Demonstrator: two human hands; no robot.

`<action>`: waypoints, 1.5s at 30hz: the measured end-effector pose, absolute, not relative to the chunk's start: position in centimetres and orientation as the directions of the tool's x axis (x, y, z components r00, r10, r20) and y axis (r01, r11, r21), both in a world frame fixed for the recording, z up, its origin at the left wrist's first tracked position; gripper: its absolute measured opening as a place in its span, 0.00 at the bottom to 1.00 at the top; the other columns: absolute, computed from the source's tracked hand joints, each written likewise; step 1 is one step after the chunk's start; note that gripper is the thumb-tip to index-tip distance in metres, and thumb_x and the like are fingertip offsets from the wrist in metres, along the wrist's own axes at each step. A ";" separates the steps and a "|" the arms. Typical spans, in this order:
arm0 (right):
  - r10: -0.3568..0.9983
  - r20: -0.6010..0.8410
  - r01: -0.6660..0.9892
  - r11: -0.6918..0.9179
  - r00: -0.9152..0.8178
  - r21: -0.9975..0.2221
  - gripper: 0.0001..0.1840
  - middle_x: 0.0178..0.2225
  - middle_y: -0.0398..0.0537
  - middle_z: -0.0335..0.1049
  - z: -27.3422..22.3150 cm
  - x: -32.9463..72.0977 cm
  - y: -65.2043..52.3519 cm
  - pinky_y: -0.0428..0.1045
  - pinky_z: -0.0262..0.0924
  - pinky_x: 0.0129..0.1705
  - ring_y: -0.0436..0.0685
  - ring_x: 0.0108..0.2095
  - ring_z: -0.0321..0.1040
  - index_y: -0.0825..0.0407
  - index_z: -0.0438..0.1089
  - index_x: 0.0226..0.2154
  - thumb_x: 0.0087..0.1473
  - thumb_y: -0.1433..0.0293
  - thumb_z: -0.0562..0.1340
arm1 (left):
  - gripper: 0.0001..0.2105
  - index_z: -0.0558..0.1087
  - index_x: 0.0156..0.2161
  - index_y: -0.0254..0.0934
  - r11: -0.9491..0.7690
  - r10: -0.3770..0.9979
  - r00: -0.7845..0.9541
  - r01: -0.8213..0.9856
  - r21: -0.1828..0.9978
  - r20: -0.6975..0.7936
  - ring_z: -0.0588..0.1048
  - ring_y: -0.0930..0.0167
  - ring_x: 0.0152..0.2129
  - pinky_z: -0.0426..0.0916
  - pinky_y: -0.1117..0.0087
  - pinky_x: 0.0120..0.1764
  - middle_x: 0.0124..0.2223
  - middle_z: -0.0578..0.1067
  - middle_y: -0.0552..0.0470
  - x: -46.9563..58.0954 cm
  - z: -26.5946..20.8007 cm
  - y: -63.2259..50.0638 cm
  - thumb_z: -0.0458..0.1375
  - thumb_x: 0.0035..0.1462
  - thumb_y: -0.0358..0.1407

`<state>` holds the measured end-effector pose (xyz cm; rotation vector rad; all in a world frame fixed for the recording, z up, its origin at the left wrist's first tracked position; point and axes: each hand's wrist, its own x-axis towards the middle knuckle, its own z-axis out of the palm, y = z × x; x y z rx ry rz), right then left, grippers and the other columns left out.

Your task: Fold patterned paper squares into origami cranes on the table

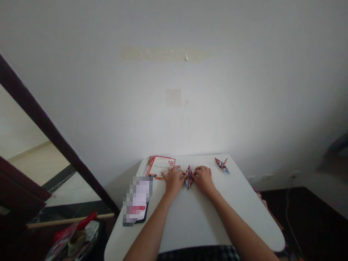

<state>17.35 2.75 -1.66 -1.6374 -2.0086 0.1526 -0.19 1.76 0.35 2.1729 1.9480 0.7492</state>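
A folded piece of coloured paper point(189, 177), diamond-shaped with pointed ends, lies on the white table point(195, 224) between my two hands. My left hand point(174, 179) has its thumb and fingers bent against the paper's left edge; its other fingers reach over a printed sheet. On the opposite edge, my right hand point(203, 178) pinches the paper with curled fingers. A finished-looking folded paper crane point(222, 165) of similar printed paper rests near the table's far right corner.
Printed sheets with a red border point(159, 166) lie at the far left of the table. A phone point(141, 203), its screen blurred out, is along the left edge. The wall point(174, 127) stands right behind the table. Bags point(78, 235) sit on the floor at left.
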 end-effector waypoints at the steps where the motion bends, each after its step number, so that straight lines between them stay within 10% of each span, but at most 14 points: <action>1: 0.935 0.336 0.879 0.251 -0.111 -0.407 0.14 0.48 0.50 0.69 -1.7 17.3 2.7 0.63 0.43 0.60 0.62 0.54 0.58 0.47 0.75 0.35 0.60 0.57 0.58 | 0.08 0.78 0.40 0.48 -0.155 0.962 0.041 0.897 0.414 0.270 0.62 0.56 0.58 0.40 0.31 0.59 0.60 0.69 0.51 -0.2 0.4 1.8 0.59 0.58 0.43; 45: 0.880 0.333 0.872 0.426 -0.338 -0.241 0.17 0.47 0.43 0.74 0.1 17.6 1.6 0.75 0.13 0.63 0.64 0.60 0.53 0.31 0.72 0.49 0.61 0.67 0.56 | 0.12 0.78 0.45 0.59 -0.256 0.942 0.159 0.910 0.328 0.295 0.59 0.55 0.60 0.34 0.32 0.61 0.63 0.67 0.55 -0.8 0.5 1.2 0.59 0.56 0.49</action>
